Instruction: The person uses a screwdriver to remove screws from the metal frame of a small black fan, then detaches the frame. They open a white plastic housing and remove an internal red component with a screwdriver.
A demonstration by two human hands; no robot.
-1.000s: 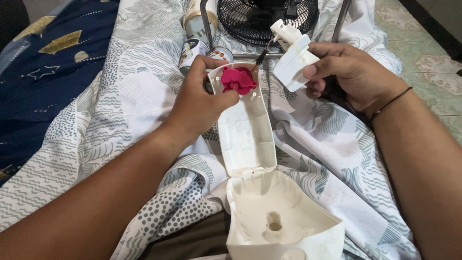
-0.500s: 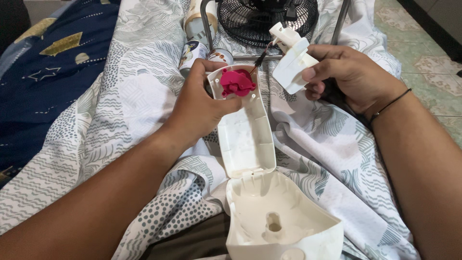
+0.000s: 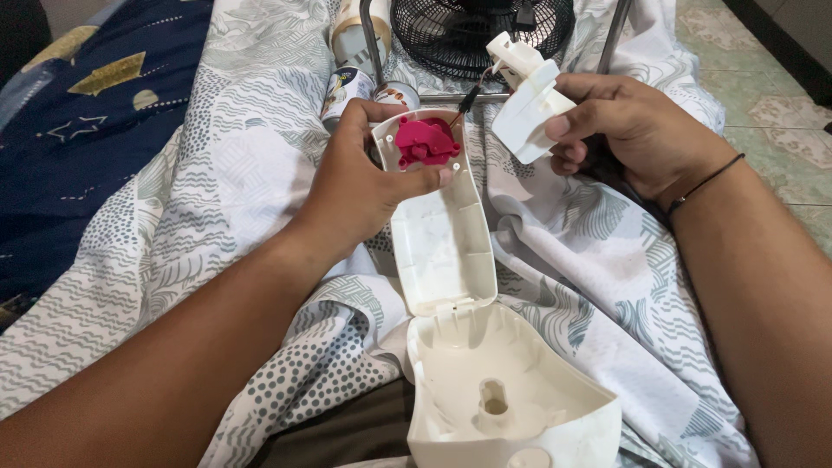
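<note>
Left hand (image 3: 364,186) grips the top of a long white plastic housing (image 3: 446,251), thumb beside its magenta gear part (image 3: 425,141); right hand (image 3: 628,130) pinches a small white wired block (image 3: 529,108) just beside it. Spray cans (image 3: 351,74) and a black fan grille (image 3: 477,35) crowd the far side on the patterned bedsheet (image 3: 217,173). Tiled floor (image 3: 763,95) lies right.

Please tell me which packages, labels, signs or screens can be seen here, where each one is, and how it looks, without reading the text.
Spray can: lies on the patterned sheet above the left hand; cylinder with a white, dark and yellow printed label.
Second can: just right of the first, beside the left hand's fingertips; round, with a pale printed label, mostly hidden.
Cream container: at the top edge, behind the metal fan stand; rounded, beige and white.
No signs or screens are visible.
</note>
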